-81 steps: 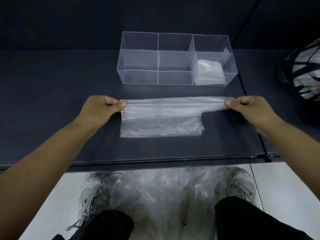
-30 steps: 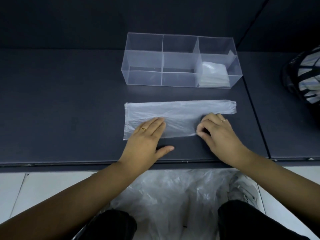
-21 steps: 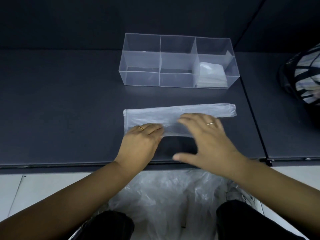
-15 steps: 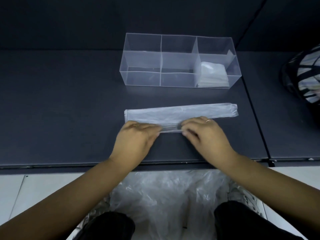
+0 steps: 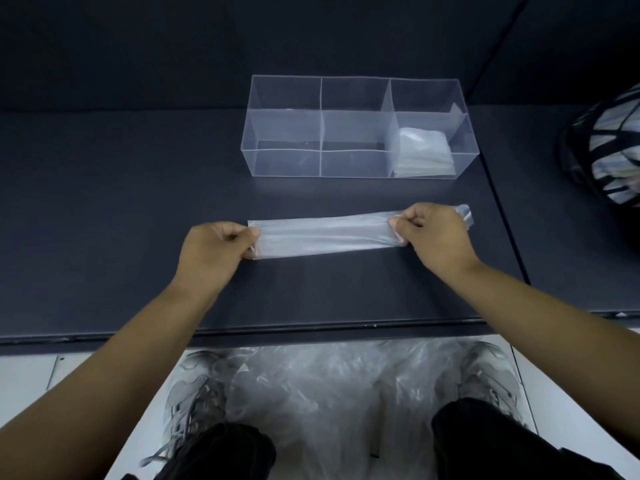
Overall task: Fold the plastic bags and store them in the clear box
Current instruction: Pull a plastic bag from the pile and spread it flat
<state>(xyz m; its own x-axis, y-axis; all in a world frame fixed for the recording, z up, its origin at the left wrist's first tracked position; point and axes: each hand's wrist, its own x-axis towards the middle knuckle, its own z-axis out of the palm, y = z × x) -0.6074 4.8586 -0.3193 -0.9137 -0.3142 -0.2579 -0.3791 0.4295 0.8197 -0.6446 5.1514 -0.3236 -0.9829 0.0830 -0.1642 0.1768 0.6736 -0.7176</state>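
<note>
The bag [image 5: 325, 235] lies flat on the table [image 5: 104, 202], folded into a long narrow strip running from 9 to 3 o'clock.

Left hand [image 5: 216, 249]: fingers curled, pinching the bag's 9 o'clock end.

Right hand [image 5: 436, 237]: fingers curled, pinching the bag near its 3 o'clock end. A short tail of film projects past it.

The box [image 5: 284, 161] stands at 12 o'clock of the bag, apart from it. Its 3 o'clock compartment holds folded bags [image 5: 424, 154].

Loose bags [image 5: 329, 393] lie on the floor at 6 o'clock.
</note>
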